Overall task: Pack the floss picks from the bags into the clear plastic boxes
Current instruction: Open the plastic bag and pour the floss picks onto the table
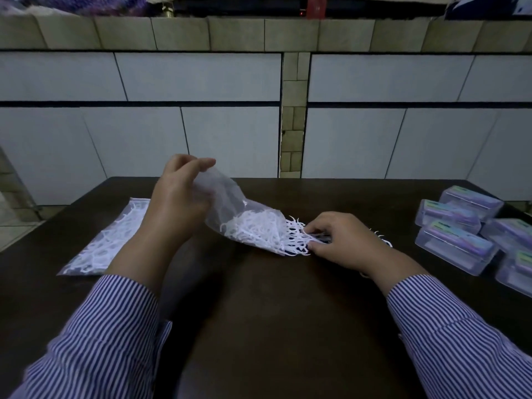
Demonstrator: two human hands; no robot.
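Note:
My left hand (178, 191) pinches the closed end of a clear plastic bag (227, 203) and holds it raised, so the bag slopes down to the right. White floss picks (259, 228) crowd its open mouth and spill onto the dark table. My right hand (336, 240) rests at the bag's mouth, its fingers and thumb pinching a bunch of the spilled picks. A few more picks (384, 239) lie just beyond that hand. A second bag of floss picks (109, 240) lies flat at the left.
Several clear plastic boxes (457, 243) with purple-green labels are piled at the table's right edge. The dark wooden table (273, 312) ends at a white tiled wall behind. My striped sleeves cover the near corners.

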